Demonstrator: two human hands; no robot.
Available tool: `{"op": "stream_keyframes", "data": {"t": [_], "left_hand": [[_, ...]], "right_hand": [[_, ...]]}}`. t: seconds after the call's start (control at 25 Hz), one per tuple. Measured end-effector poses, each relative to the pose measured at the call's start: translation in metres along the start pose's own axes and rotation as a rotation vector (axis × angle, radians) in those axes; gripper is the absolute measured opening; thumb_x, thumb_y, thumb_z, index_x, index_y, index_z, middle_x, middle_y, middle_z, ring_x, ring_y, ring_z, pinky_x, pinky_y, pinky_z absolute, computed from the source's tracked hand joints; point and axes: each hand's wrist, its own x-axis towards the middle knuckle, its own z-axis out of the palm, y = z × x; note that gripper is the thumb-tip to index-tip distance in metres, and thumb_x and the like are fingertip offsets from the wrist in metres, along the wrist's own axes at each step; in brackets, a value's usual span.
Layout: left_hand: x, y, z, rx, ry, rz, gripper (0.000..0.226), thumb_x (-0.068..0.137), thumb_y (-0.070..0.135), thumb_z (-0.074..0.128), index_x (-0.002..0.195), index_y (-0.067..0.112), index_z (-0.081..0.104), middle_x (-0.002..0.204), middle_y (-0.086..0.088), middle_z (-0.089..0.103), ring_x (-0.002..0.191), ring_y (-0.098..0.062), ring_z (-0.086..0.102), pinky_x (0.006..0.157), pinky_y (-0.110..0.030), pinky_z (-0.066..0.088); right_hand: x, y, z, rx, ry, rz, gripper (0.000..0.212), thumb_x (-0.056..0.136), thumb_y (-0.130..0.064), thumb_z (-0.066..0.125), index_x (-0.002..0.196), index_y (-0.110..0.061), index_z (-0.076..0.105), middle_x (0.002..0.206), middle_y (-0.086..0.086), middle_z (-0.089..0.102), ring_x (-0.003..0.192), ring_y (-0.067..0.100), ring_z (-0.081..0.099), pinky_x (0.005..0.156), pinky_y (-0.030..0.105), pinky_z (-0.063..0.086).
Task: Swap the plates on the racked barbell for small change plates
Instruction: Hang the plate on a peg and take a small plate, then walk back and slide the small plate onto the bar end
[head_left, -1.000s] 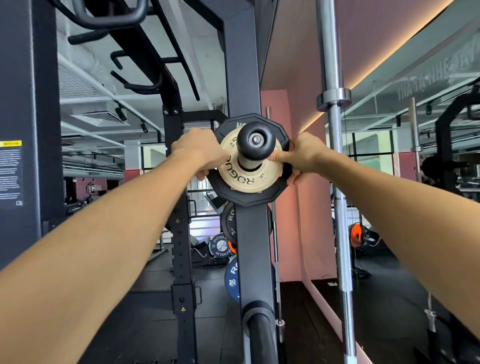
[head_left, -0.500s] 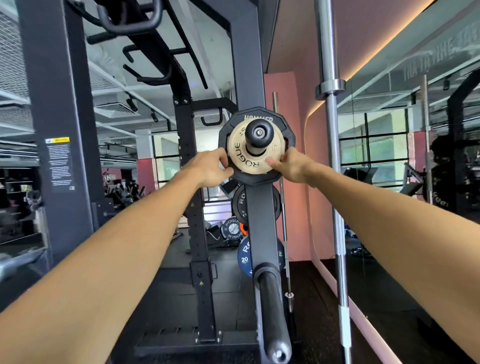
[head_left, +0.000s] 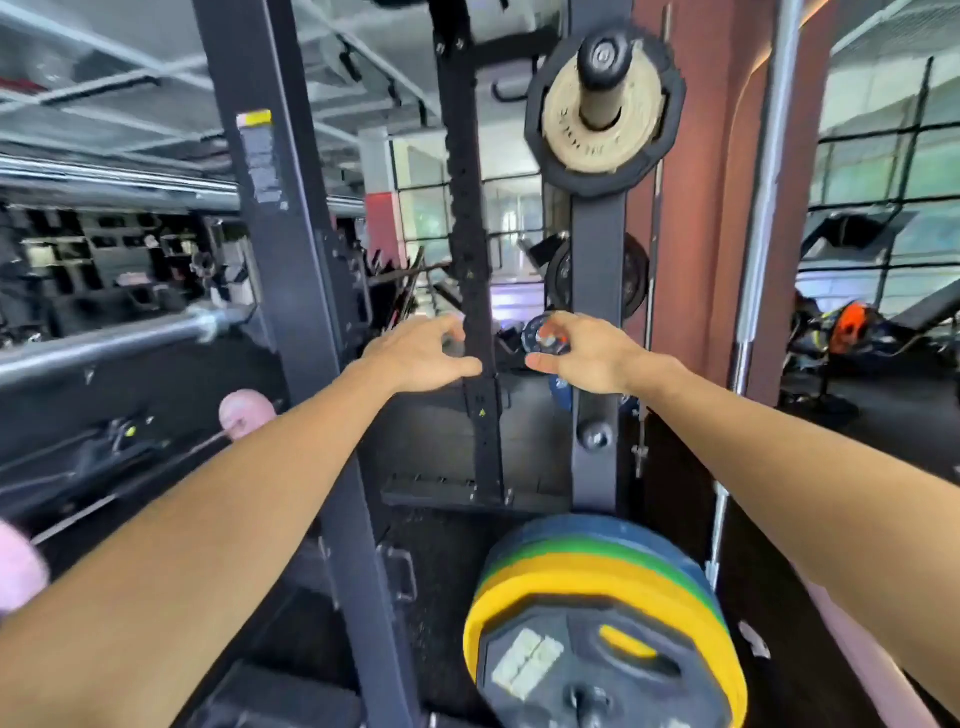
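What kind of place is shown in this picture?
Most likely a gym's weight area. A dark steel rack upright stands in front, plates hang on a storage peg, and a stack of coloured plates sits low beside the rack.

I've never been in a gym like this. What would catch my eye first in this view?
Probably the stack of yellow, green and blue round weight plates at the bottom, the brightest thing in sight. High on the dark steel rack upright hangs a tan round plate in front of a larger black one. In the middle, the left hand and right hand reach forward with loose fingers, seemingly holding nothing.
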Motion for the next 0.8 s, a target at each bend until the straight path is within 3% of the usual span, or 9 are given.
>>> {"op": "stream_keyframes", "data": {"t": [0.28,0.44,0.52,0.68,0.8], "left_hand": [[-0.192,-0.076,0.153,-0.091,-0.317,-0.302,0.053,0.072,0.066,0.058,0.118,0.040,0.055,0.125,-0.001,0.054,0.117,-0.026,0.054,0.099,-0.043,0.044],[-0.348,-0.110,0.237,-0.249,-0.489,-0.632,0.053,0.076,0.064,0.061,0.121,0.037,0.056,0.131,0.000,0.058,0.116,-0.022,0.056,0.097,-0.035,0.045],[-0.427,-0.119,0.268,-0.339,-0.562,-0.788,0.053,0.079,0.059,0.065,0.124,0.032,0.057,0.127,-0.001,0.060,0.106,-0.019,0.059,0.090,-0.029,0.045],[-0.564,-0.128,0.311,-0.473,-0.691,-1.003,0.050,0.087,0.038,0.070,0.128,0.013,0.056,0.131,-0.008,0.057,0.101,-0.020,0.059,0.081,-0.028,0.048],[-0.656,-0.123,0.323,-0.467,-0.789,-1.120,0.043,0.090,0.040,0.065,0.125,0.016,0.057,0.130,-0.009,0.058,0.108,-0.024,0.057,0.086,-0.026,0.041]], "right_hand": [[-0.118,-0.026,0.191,0.056,-0.392,-0.068,0.051,0.087,-0.054,0.058,0.128,-0.024,0.054,0.132,0.005,0.056,0.122,0.026,0.053,0.103,0.037,0.040],[-0.221,-0.041,0.309,0.096,-0.753,-0.051,0.056,0.086,-0.060,0.055,0.131,-0.027,0.051,0.140,0.001,0.051,0.127,0.026,0.050,0.106,0.039,0.039],[-0.282,-0.051,0.360,0.127,-0.927,-0.013,0.059,0.085,-0.061,0.055,0.133,-0.027,0.050,0.142,0.001,0.051,0.128,0.026,0.049,0.106,0.039,0.039],[-0.396,-0.061,0.428,0.096,-1.228,0.001,0.057,0.094,-0.048,0.052,0.136,-0.010,0.047,0.141,0.010,0.049,0.126,0.029,0.049,0.102,0.038,0.041],[-0.472,-0.067,0.454,0.024,-1.432,-0.010,0.047,0.096,-0.041,0.051,0.126,-0.006,0.053,0.127,0.011,0.055,0.120,0.030,0.053,0.091,0.033,0.042]]}}
